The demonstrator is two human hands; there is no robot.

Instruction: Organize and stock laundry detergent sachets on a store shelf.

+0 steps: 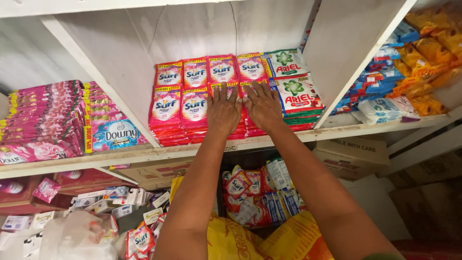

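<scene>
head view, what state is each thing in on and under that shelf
left hand: flat, palm down on the red sachet stacks
right hand: flat, palm down beside it
red sachet stacks: piled in neat rows, front ones under the hands
green and white sachets: stacked at the right of the compartment
pink sachets: packed in rows, next compartment left
yellow sack: open, below the shelf
loose sachets: jumbled in a heap
</scene>
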